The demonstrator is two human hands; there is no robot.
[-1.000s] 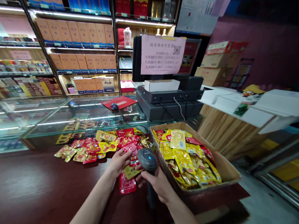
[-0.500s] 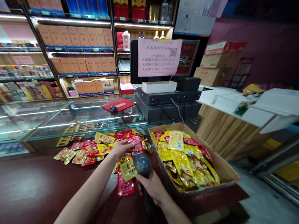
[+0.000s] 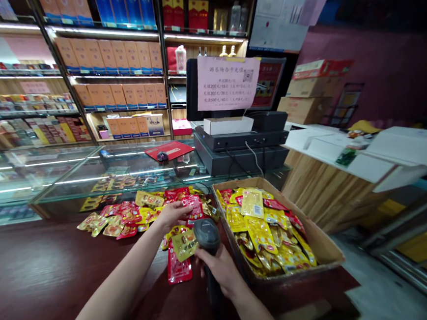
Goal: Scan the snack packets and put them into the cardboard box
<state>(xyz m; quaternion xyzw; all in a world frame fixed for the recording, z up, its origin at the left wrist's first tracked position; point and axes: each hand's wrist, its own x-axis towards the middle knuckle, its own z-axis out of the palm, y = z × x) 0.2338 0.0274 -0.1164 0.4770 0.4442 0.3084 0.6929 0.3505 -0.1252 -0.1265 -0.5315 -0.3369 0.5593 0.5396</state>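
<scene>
My left hand is closed on a red snack packet at the right end of a loose pile. In my right hand is a dark barcode scanner, its head toward that packet. Just left of the scanner head, a gold packet overlaps another red packet on the dark red table. The pile of red, yellow and gold packets spreads leftward along the glass counter. To the right stands an open cardboard box filled with mostly yellow packets.
Behind the table runs a glass display counter with a mouse on a red mat. A monitor with a paper sign stands above a black cash drawer. White boxes lie at the right.
The blue light on the scanner head no longer shows. The scanner and my right hand have shifted very slightly right. My left hand still holds the red packet in nearly the same spot.
</scene>
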